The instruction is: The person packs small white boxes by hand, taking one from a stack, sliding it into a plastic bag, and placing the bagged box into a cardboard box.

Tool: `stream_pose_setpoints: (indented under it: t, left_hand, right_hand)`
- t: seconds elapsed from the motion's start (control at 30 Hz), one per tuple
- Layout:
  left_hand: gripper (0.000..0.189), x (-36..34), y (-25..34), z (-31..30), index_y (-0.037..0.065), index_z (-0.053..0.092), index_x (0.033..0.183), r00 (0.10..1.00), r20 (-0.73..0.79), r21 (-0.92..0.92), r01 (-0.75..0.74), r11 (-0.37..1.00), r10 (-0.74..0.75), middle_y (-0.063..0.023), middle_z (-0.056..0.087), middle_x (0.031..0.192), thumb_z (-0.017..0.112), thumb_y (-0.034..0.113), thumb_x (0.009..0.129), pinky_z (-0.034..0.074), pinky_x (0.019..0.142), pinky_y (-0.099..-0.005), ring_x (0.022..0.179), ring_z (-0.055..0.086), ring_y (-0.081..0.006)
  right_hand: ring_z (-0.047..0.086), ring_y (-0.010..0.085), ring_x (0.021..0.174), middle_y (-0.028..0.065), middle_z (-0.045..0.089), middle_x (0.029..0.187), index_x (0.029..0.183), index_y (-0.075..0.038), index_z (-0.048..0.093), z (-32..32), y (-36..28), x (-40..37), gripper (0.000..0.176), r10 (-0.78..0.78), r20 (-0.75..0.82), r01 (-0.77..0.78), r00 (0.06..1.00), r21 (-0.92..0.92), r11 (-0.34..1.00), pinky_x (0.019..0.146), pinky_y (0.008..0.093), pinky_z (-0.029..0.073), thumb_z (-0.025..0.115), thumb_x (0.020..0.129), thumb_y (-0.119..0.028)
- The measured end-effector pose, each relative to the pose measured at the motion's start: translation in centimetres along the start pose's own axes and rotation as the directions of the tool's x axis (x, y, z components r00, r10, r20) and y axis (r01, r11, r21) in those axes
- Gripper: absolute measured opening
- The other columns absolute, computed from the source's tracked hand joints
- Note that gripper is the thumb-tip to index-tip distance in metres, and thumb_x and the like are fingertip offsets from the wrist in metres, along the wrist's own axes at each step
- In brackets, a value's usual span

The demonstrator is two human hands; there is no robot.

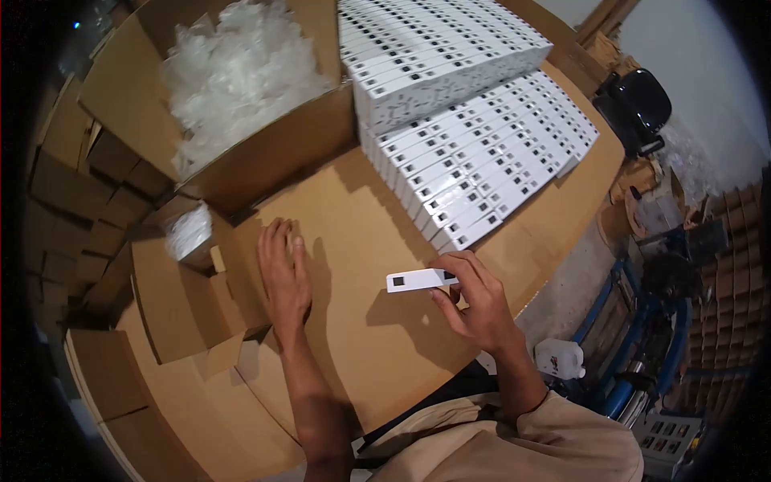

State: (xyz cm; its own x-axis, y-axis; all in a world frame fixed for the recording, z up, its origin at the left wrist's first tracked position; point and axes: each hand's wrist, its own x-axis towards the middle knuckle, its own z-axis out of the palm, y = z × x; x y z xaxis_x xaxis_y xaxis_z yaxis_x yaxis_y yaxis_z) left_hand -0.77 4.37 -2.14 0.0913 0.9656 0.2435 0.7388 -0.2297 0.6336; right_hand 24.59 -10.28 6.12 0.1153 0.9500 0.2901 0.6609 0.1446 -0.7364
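My right hand (479,304) pinches one end of a slim white box (416,280) between thumb and fingers. The box has a dark square mark near its far end and is held above the cardboard-covered table (345,321), its shadow below. Palm down, my left hand (284,277) rests on the cardboard with fingers stretched out, holding nothing. Just left of it stands an open small cardboard box (173,301) with a clear plastic-wrapped bundle (190,233) at its back end. Rows of similar white boxes (482,161) are stacked beyond my right hand, in a higher and a lower tier.
A large open carton (273,145) full of crumpled clear plastic (241,72) stands at the back left. Folded cardboard (112,369) lies at the left edge. Right of the table are a black chair (634,104), a blue metal frame (602,321) and a white jug (560,358).
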Motion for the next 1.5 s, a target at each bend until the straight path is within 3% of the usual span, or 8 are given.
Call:
stream_pose_setpoints:
  t: [0.43,0.47,0.57,0.67,0.87,1.1,1.2,1.5]
  left_hand:
    - [0.039,1.1,1.2,-1.8,-0.001,0.062,0.124,0.971,-0.100,-0.389,0.162,0.907,-0.216,-0.0213,0.063,0.125,0.036,0.025,0.111,0.045,0.102,-0.0454,0.117,0.060,-0.0392]
    - [0.038,1.2,1.1,-1.3,0.002,0.062,0.123,0.960,-0.206,-0.388,0.096,0.917,-0.188,-0.0208,0.066,0.109,0.037,0.028,0.111,0.048,0.092,-0.0452,0.103,0.064,-0.0368]
    - [0.042,1.1,2.7,-2.6,0.005,0.062,0.124,0.935,-0.102,-0.452,0.260,0.853,-0.339,-0.0074,0.059,0.086,0.036,0.035,0.113,0.049,0.077,-0.0352,0.082,0.057,-0.0176]
    - [0.039,1.0,2.1,-2.3,0.006,0.063,0.120,0.918,-0.065,-0.501,0.310,0.808,-0.392,-0.0023,0.058,0.082,0.039,0.036,0.112,0.045,0.070,-0.0298,0.077,0.053,-0.0113]
    - [0.024,1.2,0.2,-1.4,0.006,0.058,0.124,0.944,-0.089,-0.641,0.190,0.744,-0.318,-0.0049,0.062,0.082,0.053,0.022,0.107,0.049,0.070,-0.0333,0.076,0.060,-0.0139]
    - [0.044,1.3,0.7,-1.6,0.005,0.051,0.142,0.970,-0.055,-0.617,0.153,0.772,-0.236,-0.0125,0.067,0.119,0.060,0.003,0.099,0.052,0.088,-0.0323,0.106,0.065,-0.0181]
    - [0.043,1.2,0.8,-1.8,0.003,0.054,0.139,0.972,-0.091,-0.502,0.145,0.853,-0.218,-0.0159,0.070,0.119,0.061,0.001,0.096,0.054,0.090,-0.0355,0.108,0.069,-0.0235]
    - [0.034,1.1,0.1,-1.4,0.000,0.060,0.127,0.973,-0.133,-0.336,0.133,0.932,-0.187,-0.0188,0.073,0.108,0.061,-0.003,0.094,0.056,0.088,-0.0394,0.100,0.073,-0.0291]
  right_hand:
    - [0.070,0.0376,0.092,0.0175,0.066,0.111,0.120,-0.001,0.059,10.5,-1.5,11.2,0.033,-0.198,0.088,0.187,0.976,0.120,0.975,0.072,0.0430,0.058,0.072,0.089,-0.005]
    - [0.070,0.0368,0.094,0.0174,0.066,0.111,0.120,-0.001,0.059,10.9,-1.6,11.8,0.033,-0.193,0.103,0.178,0.976,0.137,0.975,0.073,0.0425,0.059,0.072,0.090,-0.005]
    - [0.071,0.0344,0.098,0.0176,0.066,0.112,0.119,0.000,0.059,11.9,-2.1,12.8,0.033,-0.173,0.121,0.149,0.977,0.185,0.971,0.076,0.0406,0.061,0.073,0.090,-0.004]
    - [0.071,0.0329,0.098,0.0179,0.066,0.112,0.119,0.001,0.059,12.7,-1.6,12.8,0.033,-0.165,0.143,0.132,0.976,0.218,0.967,0.079,0.0379,0.061,0.072,0.089,-0.003]
    - [0.065,0.0218,0.106,0.0155,0.057,0.135,0.114,0.002,0.061,14.7,1.6,12.9,0.025,-0.165,0.090,0.087,0.982,0.559,0.825,0.087,0.0321,0.056,0.069,0.091,0.001]
    - [0.067,0.0248,0.110,0.0166,0.058,0.134,0.123,0.001,0.053,16.3,4.2,13.2,0.032,-0.031,0.130,-0.072,0.991,0.712,0.699,0.096,0.0364,0.056,0.065,0.094,0.006]
    - [0.068,0.0297,0.114,0.0188,0.064,0.124,0.128,-0.001,0.049,16.0,4.6,13.8,0.044,-0.045,0.125,-0.024,0.991,0.505,0.863,0.101,0.0402,0.055,0.069,0.090,0.006]
    - [0.069,0.0320,0.116,0.0202,0.068,0.119,0.129,-0.001,0.050,14.9,3.1,14.1,0.047,-0.031,0.202,-0.061,0.979,0.434,0.899,0.102,0.0412,0.055,0.070,0.088,0.008]
